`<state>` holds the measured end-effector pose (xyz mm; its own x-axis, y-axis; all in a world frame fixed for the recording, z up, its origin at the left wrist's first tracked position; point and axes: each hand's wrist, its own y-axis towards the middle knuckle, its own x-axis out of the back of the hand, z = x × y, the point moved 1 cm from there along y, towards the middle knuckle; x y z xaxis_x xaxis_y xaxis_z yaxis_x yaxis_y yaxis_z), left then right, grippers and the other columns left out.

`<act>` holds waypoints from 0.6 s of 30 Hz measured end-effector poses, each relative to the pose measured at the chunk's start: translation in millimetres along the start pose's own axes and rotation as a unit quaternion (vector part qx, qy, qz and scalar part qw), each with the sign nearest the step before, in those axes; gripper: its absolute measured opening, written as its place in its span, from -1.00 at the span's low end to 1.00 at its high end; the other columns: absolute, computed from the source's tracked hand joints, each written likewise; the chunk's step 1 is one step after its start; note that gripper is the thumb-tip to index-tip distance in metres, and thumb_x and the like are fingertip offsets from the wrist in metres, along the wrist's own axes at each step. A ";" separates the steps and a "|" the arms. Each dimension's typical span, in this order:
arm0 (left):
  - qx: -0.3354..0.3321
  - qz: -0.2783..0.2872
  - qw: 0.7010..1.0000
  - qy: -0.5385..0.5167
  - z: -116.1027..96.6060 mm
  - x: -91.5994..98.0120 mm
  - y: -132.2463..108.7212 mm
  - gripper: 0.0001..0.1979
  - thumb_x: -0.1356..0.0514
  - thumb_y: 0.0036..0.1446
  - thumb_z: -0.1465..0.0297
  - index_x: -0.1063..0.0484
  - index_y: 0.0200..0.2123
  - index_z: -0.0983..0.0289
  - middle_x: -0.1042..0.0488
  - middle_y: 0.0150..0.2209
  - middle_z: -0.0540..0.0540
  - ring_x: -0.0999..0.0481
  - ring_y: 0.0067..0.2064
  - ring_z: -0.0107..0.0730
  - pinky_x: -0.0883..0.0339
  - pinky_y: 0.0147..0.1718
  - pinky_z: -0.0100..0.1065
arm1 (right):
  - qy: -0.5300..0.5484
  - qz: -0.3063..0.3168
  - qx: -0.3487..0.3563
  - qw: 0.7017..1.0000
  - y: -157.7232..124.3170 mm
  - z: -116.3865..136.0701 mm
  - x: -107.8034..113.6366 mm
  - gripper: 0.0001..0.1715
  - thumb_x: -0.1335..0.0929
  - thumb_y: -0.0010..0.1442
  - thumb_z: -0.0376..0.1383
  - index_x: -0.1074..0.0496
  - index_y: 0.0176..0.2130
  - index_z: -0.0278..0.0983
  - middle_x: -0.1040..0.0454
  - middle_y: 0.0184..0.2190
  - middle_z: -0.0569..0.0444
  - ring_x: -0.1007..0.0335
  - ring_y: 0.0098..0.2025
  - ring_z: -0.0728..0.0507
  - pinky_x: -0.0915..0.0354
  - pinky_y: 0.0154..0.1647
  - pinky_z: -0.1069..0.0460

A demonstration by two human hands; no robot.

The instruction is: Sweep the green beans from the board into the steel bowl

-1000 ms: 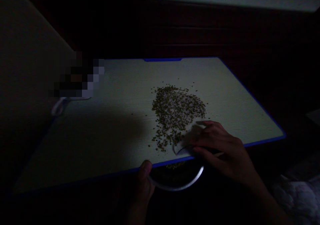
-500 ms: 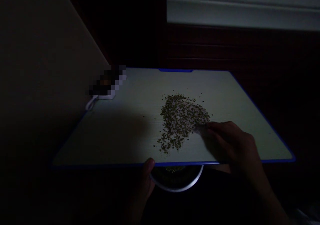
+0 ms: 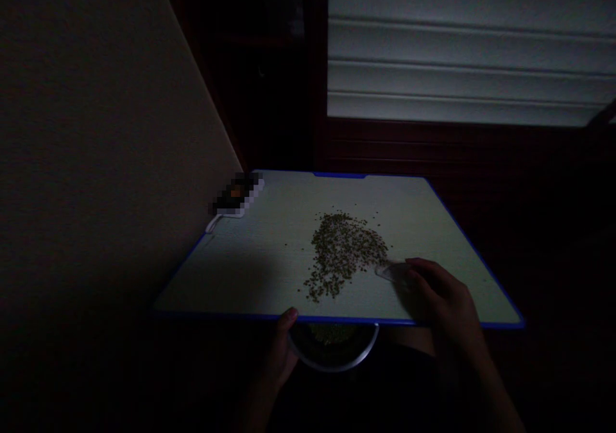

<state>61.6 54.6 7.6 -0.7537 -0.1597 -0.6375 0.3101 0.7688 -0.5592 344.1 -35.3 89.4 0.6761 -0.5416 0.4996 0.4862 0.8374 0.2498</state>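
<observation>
A loose pile of small dark-green beans or seeds [image 3: 339, 247] lies spread on a pale, blue-edged table [image 3: 269, 260]. My right hand [image 3: 445, 292] pinches a thin clear piece, seemingly plastic [image 3: 391, 272], whose tip is at the pile's lower right side. Below the front edge is a metal-rimmed bowl [image 3: 337, 367] with more of the green beans or seeds [image 3: 332, 332] inside. My left hand [image 3: 283, 349] grips the bowl's left side, its thumb up at the table edge. Its other fingers are mostly hidden in the dark.
At the table's back left lies a phone-like device [image 3: 237, 194], blurred out, with a white strap [image 3: 212, 223]. A pale wall or panel [image 3: 129, 112] rises on the left. Behind stand dark wood and light slats [image 3: 457, 54]. The room is dim.
The view has tipped upward, showing more of the slats. My right hand has drawn the clear piece slightly away from the pile. The left hand stays at the bowl.
</observation>
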 end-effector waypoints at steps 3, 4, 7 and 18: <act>0.007 0.007 1.000 0.011 1.3 1.2 3.5 -0.68 -0.20 0.17 0.38 -0.44 -0.03 0.43 -0.60 -0.08 0.29 -0.44 0.17 -0.08 -0.27 0.21 -0.12 | 0.017 0.028 0.012 0.999 -2.2 -1.2 -3.3 -0.62 -0.34 0.26 -0.08 -0.50 0.00 -0.16 -0.59 -0.03 0.00 -0.54 -0.04 -0.20 -0.42 0.03 -0.10; 0.007 0.009 1.000 0.010 2.0 1.1 4.1 -0.64 -0.19 0.19 0.37 -0.42 0.01 0.44 -0.60 -0.08 0.28 -0.45 0.16 -0.09 -0.29 0.20 -0.13 | 0.020 0.039 0.018 0.999 -1.1 -0.9 -4.8 -0.61 -0.34 0.25 -0.09 -0.50 0.01 -0.15 -0.58 -0.02 0.01 -0.54 -0.02 -0.19 -0.42 0.04 -0.09; 0.006 0.023 1.000 0.008 4.2 -1.6 3.5 -0.56 -0.17 0.22 0.33 -0.37 0.10 0.47 -0.57 -0.03 0.29 -0.47 0.14 -0.09 -0.32 0.18 -0.13 | 0.022 0.059 0.032 0.997 4.2 0.3 -8.2 -0.59 -0.36 0.22 -0.11 -0.50 0.03 -0.16 -0.59 -0.03 0.02 -0.54 -0.02 -0.19 -0.41 0.06 -0.09; -0.026 0.046 0.999 0.004 0.0 -6.4 -2.3 -0.42 -0.21 0.21 0.38 -0.20 0.26 0.42 -0.45 0.15 0.25 -0.39 0.22 -0.22 -0.28 0.21 -0.25 | 0.001 -0.012 0.025 1.000 7.4 -5.0 -5.6 -0.52 -0.36 0.19 0.03 -0.50 -0.08 -0.25 -0.63 -0.14 -0.08 -0.58 -0.09 -0.26 -0.47 -0.07 -0.09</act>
<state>65.8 53.8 12.9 -0.7283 -0.0819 -0.6803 0.3480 0.8110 -0.4703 346.7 -26.4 84.3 0.6656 -0.5615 0.4917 0.4742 0.8269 0.3023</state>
